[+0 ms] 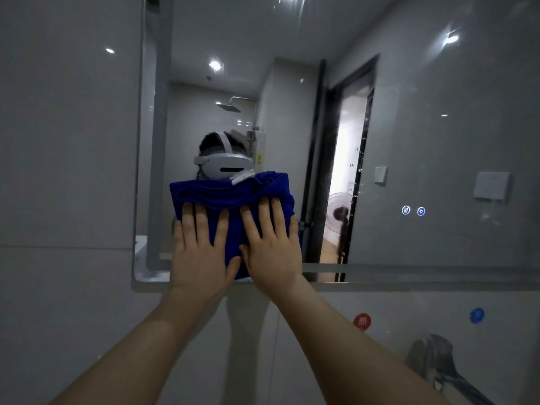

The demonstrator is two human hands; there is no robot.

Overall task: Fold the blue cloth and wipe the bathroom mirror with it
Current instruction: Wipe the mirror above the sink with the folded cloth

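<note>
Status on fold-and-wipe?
Done: the blue cloth is folded into a thick pad. In hand: left hand and right hand press it flat, fingers straight, against the mirror near its lower left corner. Left: the wide glass to the right; how much is already wiped I cannot tell.

We count 2 hands at centre: left hand (201, 252), right hand (271, 247). 1 blue cloth (230, 194). 1 mirror (438, 112). 2 lit touch icons (406, 210) at 3 o'clock. 2 round stickers at 4 o'clock: 1 red sticker (362, 320), 1 blue sticker (477, 315). 1 faucet (444, 361) at 5 o'clock. Reflected: 1 shower head (228, 107), 1 fan (339, 211).
</note>
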